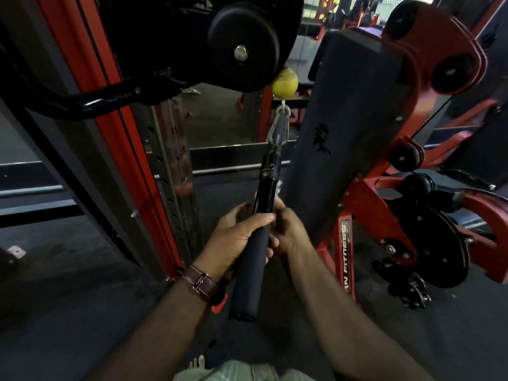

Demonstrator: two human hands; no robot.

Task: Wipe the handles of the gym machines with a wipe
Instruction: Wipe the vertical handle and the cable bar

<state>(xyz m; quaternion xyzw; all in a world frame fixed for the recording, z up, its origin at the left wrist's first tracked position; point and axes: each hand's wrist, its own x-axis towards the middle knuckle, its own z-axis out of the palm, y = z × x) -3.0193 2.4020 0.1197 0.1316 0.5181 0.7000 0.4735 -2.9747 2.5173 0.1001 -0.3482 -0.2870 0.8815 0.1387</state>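
Cable handle (pixel 251 266) sits centre frame, a black foam-sleeved bar running from lower centre up to a metal neck, clipped by a carabiner (pixel 278 127) to a yellow stopper ball (pixel 285 84) under the black pulley wheel (pixel 243 50) at upper centre. Left hand (pixel 237 240), brown watch strap (pixel 199 281) on the wrist, has fingers and thumb curled round the upper end of the foam, clamped on it. Right hand (pixel 287 229) is on the far side of the bar, just right of centre, fingers curled in against it; looks like a hold on the neck or something pressed there, but the bar hides the palm. No wipe visible, so cannot tell if one is tucked in that hand; a pale scrap just above it is too small to read. Red upright (pixel 115 111) at left, dark pad (pixel 354 127) and red frame at right.

Risks, as judgement: the handle hangs free on the clip, so it may swivel or swing under a rub if the left hold loosens. Lower foam end could get skipped, since both hands sit high. Pulling down hard could lift the stack and snap back.
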